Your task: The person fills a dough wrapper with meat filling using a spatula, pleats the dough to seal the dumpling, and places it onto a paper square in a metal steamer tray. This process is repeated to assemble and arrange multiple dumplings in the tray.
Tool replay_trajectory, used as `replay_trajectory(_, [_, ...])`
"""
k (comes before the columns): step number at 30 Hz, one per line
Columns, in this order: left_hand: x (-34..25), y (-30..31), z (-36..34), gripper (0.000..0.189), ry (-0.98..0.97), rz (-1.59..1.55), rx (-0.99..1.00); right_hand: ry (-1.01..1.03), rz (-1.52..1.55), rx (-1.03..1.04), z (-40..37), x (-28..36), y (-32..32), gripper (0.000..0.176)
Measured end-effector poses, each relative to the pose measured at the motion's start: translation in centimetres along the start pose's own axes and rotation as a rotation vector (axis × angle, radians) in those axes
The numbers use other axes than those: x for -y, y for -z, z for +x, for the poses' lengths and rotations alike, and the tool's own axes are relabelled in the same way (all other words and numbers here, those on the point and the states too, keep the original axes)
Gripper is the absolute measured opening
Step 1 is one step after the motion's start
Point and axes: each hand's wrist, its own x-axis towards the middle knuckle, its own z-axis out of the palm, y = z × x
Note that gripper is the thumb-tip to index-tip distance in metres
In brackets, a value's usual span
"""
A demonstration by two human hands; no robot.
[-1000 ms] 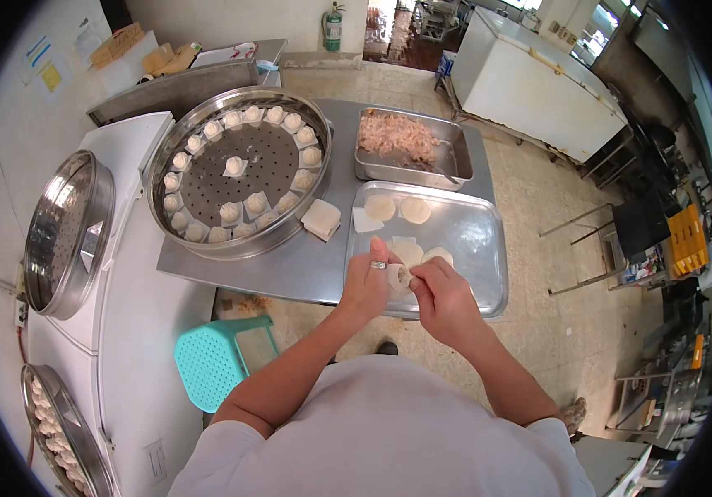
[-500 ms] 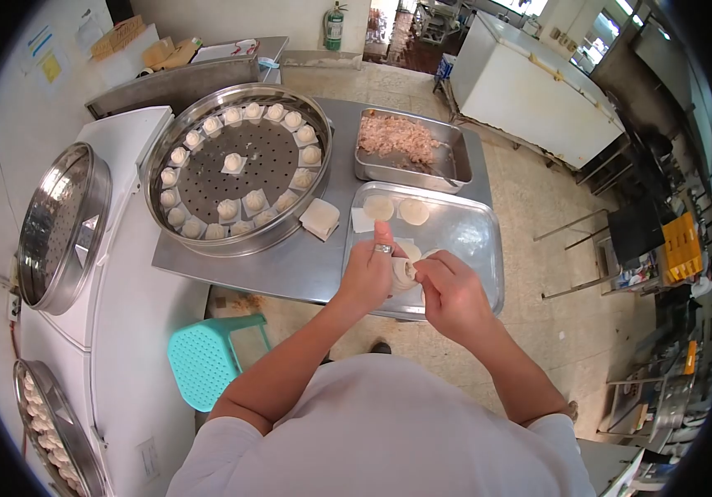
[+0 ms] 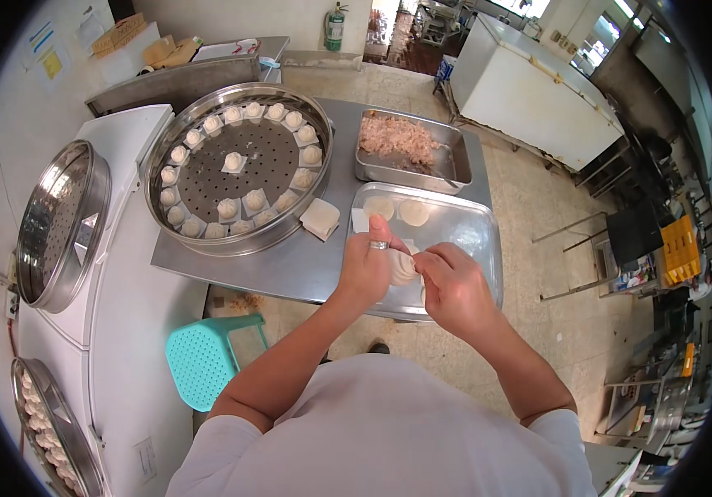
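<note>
My left hand [image 3: 364, 269], with a ring on one finger and the thumb pointing up, cups a pleated white dough bun [image 3: 401, 267]. The fingers of my right hand [image 3: 458, 290] pinch the bun's right side. Both hands are over a shallow metal tray [image 3: 468, 228]. Flat round dough wrappers [image 3: 414, 212] lie at its back left, with a white paper square partly behind my left hand. Behind the tray, a deeper metal pan [image 3: 455, 157] holds pinkish filling [image 3: 397, 138]. To the left, a round perforated steamer [image 3: 207, 174] holds pleated buns on paper squares.
A stack of white papers [image 3: 320, 218] lies beside the steamer. A turquoise stool [image 3: 201, 361] stands below the table [image 3: 240, 273]. Two more round steamers, one with buns [image 3: 41, 422], are at far left. A white chest freezer [image 3: 538, 83] stands at back right.
The bun's opening, visible before, is now gathered into swirled pleats. My right fingers have shifted slightly around its edge, and my left hand has moved a little left.
</note>
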Motion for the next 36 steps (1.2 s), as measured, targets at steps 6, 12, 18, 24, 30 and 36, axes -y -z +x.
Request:
replay_trajectory(6, [-2.4,-0.1,0.4,0.104,0.104,-0.059,-0.006,0.009,0.064,-0.029,1.0,0.5,0.6,0.019])
replay_trajectory(12, [-1.6,-0.2,0.2,0.104,0.044,-0.166,-0.028,0.028,-0.005,0.089,1.1,0.6,1.7,0.02])
replay_trajectory(18, [-0.9,0.8,1.3,0.103,0.241,-0.292,0.129,0.07,0.062,0.078,2.0,1.5,2.2,0.018])
replay_trajectory(24, [-2.4,0.3,-0.3,0.098,0.083,-0.333,0.11,0.006,0.043,0.145,2.1,0.7,2.1,0.01])
replay_trajectory(30, [-0.4,0.2,-0.1,0.099,0.001,-0.218,0.017,0.023,0.126,0.153,2.3,1.7,2.5,0.009])
replay_trajectory(36, [-2.0,0.9,-0.2,0.098,0.299,-0.281,0.143,0.058,0.159,0.174,2.1,1.5,2.5,0.021])
